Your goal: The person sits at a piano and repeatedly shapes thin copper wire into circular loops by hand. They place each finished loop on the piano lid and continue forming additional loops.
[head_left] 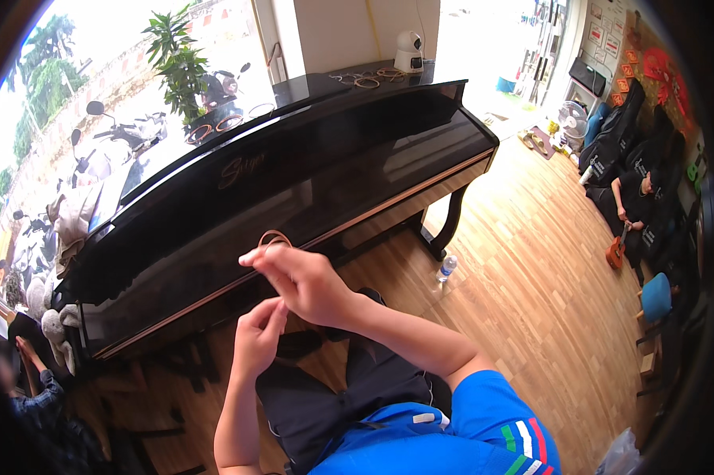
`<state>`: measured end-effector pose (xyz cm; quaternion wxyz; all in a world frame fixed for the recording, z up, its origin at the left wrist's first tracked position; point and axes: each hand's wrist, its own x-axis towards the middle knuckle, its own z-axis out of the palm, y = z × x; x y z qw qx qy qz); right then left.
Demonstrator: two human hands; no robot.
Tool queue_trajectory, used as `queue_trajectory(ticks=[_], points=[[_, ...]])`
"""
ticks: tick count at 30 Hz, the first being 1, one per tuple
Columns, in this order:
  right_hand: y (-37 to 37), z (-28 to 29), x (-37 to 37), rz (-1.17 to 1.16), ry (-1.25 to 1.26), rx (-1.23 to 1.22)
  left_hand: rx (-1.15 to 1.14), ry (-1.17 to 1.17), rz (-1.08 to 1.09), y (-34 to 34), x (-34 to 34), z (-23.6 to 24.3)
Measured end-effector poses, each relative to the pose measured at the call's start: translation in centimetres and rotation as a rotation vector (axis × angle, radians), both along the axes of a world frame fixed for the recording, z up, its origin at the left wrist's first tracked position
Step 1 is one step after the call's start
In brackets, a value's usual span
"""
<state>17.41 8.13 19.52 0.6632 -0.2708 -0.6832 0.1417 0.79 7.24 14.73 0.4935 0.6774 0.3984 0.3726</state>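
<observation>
My right hand [297,277] is raised in front of the black upright piano [333,166], its fingers closed on a thin copper-coloured looped cord [274,234] whose loop shows above the knuckles. My left hand [260,332] is just below it, thumb and fingertips pinched close beneath the right hand; what they hold is too small to make out. Similar coiled loops [366,81] lie on the piano's top, beside a white camera-like device [408,55].
A water bottle [447,267] stands by the piano's right leg. Guitar cases [618,127], a seated person with a small guitar [616,249] and a blue chair [655,295] line the right wall. Another person [36,396] is at lower left, near plush toys [54,328]. A plant [175,63] stands behind the piano.
</observation>
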Motion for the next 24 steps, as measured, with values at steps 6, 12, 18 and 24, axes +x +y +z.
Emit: queue_trajectory(ticks=[6,12,18,24], points=[[-1.0,-0.6,3.1,0.211,-0.735,-0.450,0.456,0.379,0.058,-1.5,-1.6,4.7],[-1.2,1.4,4.6,1.161,-0.453,-0.977,0.217,0.040,-0.149,-1.2,-3.7,4.7],[-3.6,1.4,0.5,1.022,0.557,-0.652,-0.122,-0.473,-0.066,-1.4,-0.9,0.6],[-2.4,-0.3,-0.5,0.084,-0.204,0.002,0.016,-0.062,-0.135,-2.1,-0.2,-1.1]])
